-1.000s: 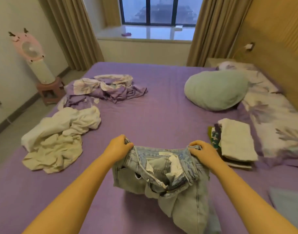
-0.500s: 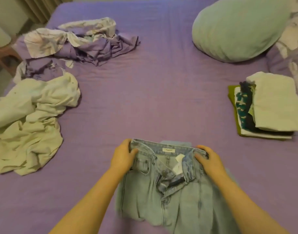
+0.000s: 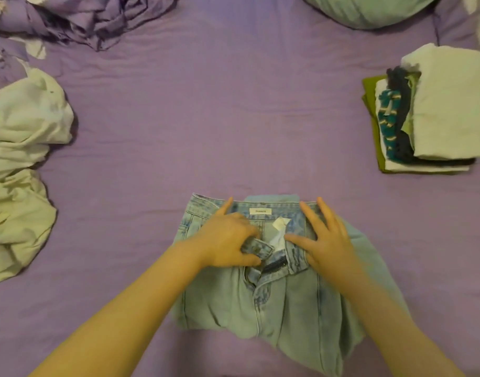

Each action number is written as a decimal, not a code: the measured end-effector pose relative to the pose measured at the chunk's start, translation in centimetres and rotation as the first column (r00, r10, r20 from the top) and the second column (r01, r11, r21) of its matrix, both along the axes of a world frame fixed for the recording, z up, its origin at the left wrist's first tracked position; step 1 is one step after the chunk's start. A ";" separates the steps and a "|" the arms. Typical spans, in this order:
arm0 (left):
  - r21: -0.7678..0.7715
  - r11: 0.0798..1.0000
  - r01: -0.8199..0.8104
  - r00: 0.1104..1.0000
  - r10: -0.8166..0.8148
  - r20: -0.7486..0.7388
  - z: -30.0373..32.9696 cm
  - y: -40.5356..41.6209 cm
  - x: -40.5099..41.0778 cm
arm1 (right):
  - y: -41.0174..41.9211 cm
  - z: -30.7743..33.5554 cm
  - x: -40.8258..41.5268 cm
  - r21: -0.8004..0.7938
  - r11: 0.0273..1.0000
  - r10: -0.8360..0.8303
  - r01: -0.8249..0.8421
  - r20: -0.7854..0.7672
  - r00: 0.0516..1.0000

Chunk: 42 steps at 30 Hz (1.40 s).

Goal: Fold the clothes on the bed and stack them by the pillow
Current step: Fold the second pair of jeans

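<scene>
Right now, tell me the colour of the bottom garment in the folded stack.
Olive green bottom garment, seen in the head view.

I'm in a home bedroom: a bed [image 3: 233, 110] with a purple sheet, a pillow [image 3: 369, 9], and laundry lying about.

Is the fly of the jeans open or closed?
Open: the jeans show parted fly flaps and the inner label.

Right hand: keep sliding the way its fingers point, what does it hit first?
The right hand points up-left past the jeans waistband. Beyond is bare purple sheet; the way looks free, probably up to the green pillow.
</scene>
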<state>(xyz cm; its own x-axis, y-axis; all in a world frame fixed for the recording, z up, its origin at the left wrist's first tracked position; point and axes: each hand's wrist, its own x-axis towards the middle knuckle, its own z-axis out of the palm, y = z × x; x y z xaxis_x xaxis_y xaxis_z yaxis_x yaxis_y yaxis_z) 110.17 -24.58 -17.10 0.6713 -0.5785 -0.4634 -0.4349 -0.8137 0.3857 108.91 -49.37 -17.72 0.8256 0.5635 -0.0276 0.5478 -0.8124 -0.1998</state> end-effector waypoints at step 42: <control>-0.076 0.974 -0.213 0.954 0.224 0.199 -6.7 -1.5 -6.6 | 4.7 -5.8 -6.9 -0.100 0.910 -0.413 0.402 -0.303 0.859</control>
